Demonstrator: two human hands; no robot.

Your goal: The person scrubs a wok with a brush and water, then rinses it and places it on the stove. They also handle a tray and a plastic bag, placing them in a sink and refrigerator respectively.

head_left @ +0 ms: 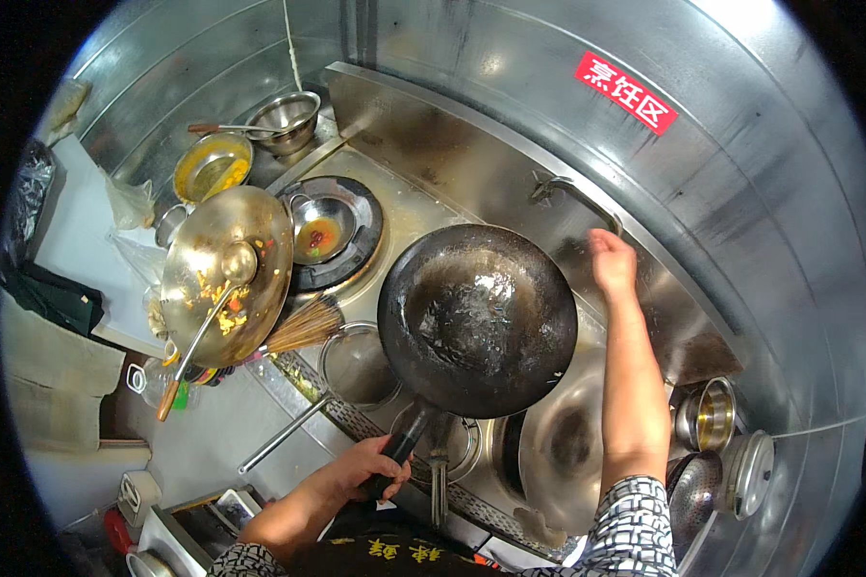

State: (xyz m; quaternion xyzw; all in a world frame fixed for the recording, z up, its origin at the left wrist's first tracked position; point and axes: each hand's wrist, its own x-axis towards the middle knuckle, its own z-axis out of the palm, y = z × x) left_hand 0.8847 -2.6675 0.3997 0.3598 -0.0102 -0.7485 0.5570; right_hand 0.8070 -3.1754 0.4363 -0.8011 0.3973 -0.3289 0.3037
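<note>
My left hand grips the black handle of a dark wok. The wok is tipped slightly, and its inside shines wet, with a small scrap near the lower right rim. My right hand is raised beyond the wok on the right, blurred, at the end of a metal faucet spout. Its fingers look curled, but whether they hold the spout is unclear. Below my right forearm lies a large, shiny metal wok or lid. A bamboo wok brush and a round long-handled metal pot or strainer lie left of the wok.
A pale metal wok with food scraps holds a ladle. A small pan of reddish sauce rests on a black burner ring. Steel bowls stand behind. A perforated ladle and lidded pot stand right.
</note>
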